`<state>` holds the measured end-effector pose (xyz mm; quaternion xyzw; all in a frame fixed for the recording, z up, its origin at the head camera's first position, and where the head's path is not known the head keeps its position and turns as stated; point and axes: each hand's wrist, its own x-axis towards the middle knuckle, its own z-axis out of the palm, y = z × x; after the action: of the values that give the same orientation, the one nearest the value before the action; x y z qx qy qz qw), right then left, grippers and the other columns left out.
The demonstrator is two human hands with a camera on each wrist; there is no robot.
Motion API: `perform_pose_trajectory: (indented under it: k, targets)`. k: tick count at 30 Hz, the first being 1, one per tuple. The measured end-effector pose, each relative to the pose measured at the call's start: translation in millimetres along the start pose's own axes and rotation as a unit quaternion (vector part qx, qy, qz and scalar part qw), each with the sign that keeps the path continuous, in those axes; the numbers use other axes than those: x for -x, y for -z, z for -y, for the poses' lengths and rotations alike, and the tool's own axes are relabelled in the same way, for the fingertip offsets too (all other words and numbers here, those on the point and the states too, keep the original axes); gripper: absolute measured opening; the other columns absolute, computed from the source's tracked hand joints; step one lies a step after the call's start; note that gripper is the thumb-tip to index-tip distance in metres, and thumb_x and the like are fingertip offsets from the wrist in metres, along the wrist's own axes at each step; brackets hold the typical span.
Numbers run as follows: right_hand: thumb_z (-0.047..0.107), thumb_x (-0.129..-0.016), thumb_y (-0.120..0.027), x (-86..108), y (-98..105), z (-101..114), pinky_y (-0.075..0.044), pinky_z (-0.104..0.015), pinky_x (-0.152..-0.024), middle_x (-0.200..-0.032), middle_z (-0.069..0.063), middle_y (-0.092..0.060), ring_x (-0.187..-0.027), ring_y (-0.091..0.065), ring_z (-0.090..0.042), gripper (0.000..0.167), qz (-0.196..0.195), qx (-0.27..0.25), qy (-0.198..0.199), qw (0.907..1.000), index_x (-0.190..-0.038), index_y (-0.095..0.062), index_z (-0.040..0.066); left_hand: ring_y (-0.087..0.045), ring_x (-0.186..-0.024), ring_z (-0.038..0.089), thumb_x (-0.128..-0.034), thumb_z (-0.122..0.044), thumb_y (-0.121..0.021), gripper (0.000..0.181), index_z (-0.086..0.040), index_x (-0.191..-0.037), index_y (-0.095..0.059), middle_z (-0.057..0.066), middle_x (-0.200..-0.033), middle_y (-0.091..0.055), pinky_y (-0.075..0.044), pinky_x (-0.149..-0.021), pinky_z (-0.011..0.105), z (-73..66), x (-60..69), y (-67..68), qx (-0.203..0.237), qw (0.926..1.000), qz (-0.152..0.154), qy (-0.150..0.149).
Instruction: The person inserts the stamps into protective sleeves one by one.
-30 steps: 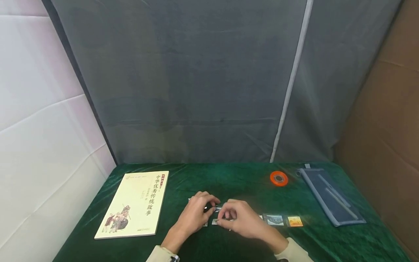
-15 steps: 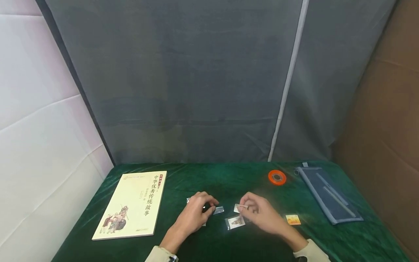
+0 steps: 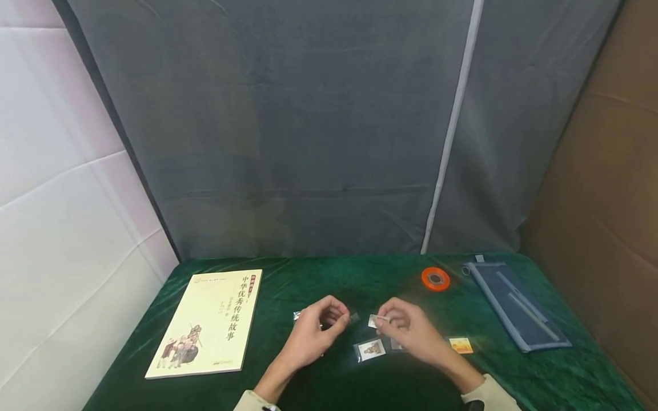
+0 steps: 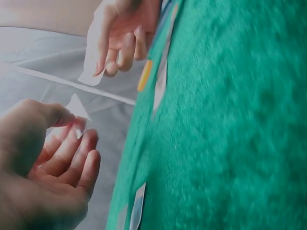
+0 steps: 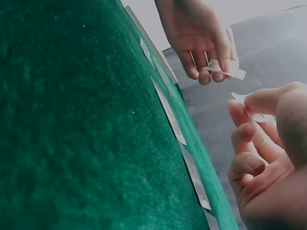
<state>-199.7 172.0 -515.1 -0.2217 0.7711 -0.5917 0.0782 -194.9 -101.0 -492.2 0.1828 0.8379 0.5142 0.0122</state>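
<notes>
Grey curtain (image 3: 308, 142) stands behind the green-covered bench (image 3: 334, 277). Your left hand (image 3: 312, 335) pinches a clear sleeve (image 3: 354, 317); your right hand (image 3: 415, 334) pinches a small stamp (image 3: 374, 321). Both items are held above the bench, near each other but apart. Nearer you, between them, lies a packeted stamp (image 3: 371, 349). Step in hand, as judged: pairing stamp and sleeve, though insertion cannot be confirmed. Next move would call for a spread sleeve mouth, squared to the stamp's edge without creasing it.
</notes>
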Motion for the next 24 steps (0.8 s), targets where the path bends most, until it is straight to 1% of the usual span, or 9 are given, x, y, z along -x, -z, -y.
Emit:
perform_pose_trajectory:
  k: [2, 4, 7, 9, 12, 16, 21, 24]
  targets:
    - [0.019, -0.107, -0.07, 0.5, 1, 1, -0.061, -0.034, -0.072, -0.101, -0.018, -0.079, -0.088, -0.08, -0.032, 0.013, -0.004, -0.013, 0.002, 0.9999, -0.113, -0.065, 0.01, -0.074, -0.096, 0.009, -0.1046, -0.021, -0.074, 0.011, -0.012, -0.112, -0.074, -0.007, -0.104, -0.078, -0.061, -0.089, 0.026, -3.2, -0.5, -1.0, 0.019, 0.9998, -0.004, 0.005]
    - [0.017, -0.107, -0.07, 0.8, 1, 3, -0.062, -0.036, -0.075, -0.102, -0.02, -0.079, -0.091, -0.08, -0.036, 0.012, -0.006, -0.027, 0.011, 0.9996, -0.113, -0.065, 0.008, -0.074, -0.097, 0.011, -0.105, -0.021, -0.074, 0.015, -0.01, -0.115, -0.075, -0.001, -0.107, -0.079, -0.06, -0.09, 0.026, -5.9, -0.2, -1.6, 0.037, 0.9993, -0.006, 0.011]
    - [0.015, -0.107, -0.068, 1.1, 0, 6, -0.064, -0.039, -0.079, -0.104, -0.025, -0.078, -0.094, -0.08, -0.04, 0.01, -0.003, -0.048, 0.022, 0.9986, -0.113, -0.064, 0.007, -0.075, -0.098, 0.013, -0.1056, -0.028, -0.073, 0.021, -0.011, -0.118, -0.077, 0.006, -0.111, -0.08, -0.059, -0.091, 0.025, -9.4, 1.3, -2.1, 0.062, 0.9978, -0.007, 0.023]
    - [0.014, -0.108, -0.068, 1.1, -1, 8, -0.064, -0.04, -0.079, -0.103, -0.027, -0.078, -0.094, -0.08, -0.04, 0.009, -0.002, -0.054, 0.025, 0.9982, -0.111, -0.065, 0.007, -0.075, -0.098, 0.014, -0.1054, -0.033, -0.074, 0.024, -0.013, -0.118, -0.078, 0.01, -0.112, -0.08, -0.059, -0.091, 0.025, -11.3, 2.3, -2.4, 0.07, 0.9971, -0.007, 0.029]
    - [0.015, -0.107, -0.068, 1.5, -3, 9, -0.064, -0.039, -0.077, -0.102, -0.029, -0.077, -0.092, -0.08, -0.04, 0.008, -0.003, -0.052, 0.025, 0.9983, -0.109, -0.066, 0.007, -0.075, -0.096, 0.015, -0.1047, -0.037, -0.074, 0.025, -0.016, -0.116, -0.08, 0.009, -0.11, -0.081, -0.059, -0.09, 0.025, -13.0, 3.3, -3.4, 0.075, 0.9966, -0.009, 0.034]
    - [0.014, -0.107, -0.069, 2.1, -4, 9, -0.065, -0.04, -0.074, -0.101, -0.029, -0.078, -0.088, -0.08, -0.039, 0.007, -0.01, -0.044, 0.024, 0.9987, -0.107, -0.067, 0.007, -0.074, -0.094, 0.017, -0.1044, -0.037, -0.074, 0.022, -0.018, -0.113, -0.08, 0.008, -0.107, -0.081, -0.058, -0.083, 0.024, -13.2, 4.1, -5.4, 0.074, 0.9966, -0.009, 0.037]
    - [0.016, -0.106, -0.07, 2.1, -4, 10, -0.064, -0.037, -0.076, -0.101, -0.028, -0.078, -0.086, -0.079, -0.038, 0.007, -0.031, -0.036, 0.029, 0.9984, -0.107, -0.068, 0.009, -0.074, -0.091, 0.024, -0.1047, -0.038, -0.074, 0.023, -0.017, -0.111, -0.081, 0.009, -0.104, -0.081, -0.055, -0.072, 0.023, -11.7, 3.9, -7.3, 0.076, 0.9963, -0.005, 0.041]
    - [0.015, -0.106, -0.07, 1.7, -3, 10, -0.063, -0.035, -0.076, -0.099, -0.027, -0.078, -0.085, -0.078, -0.038, 0.006, -0.037, -0.03, 0.036, 0.9982, -0.107, -0.069, 0.01, -0.075, -0.091, 0.028, -0.1048, -0.039, -0.074, 0.025, -0.015, -0.111, -0.081, 0.01, -0.103, -0.081, -0.054, -0.07, 0.022, -10.7, 3.5, -8.1, 0.078, 0.9961, -0.003, 0.041]
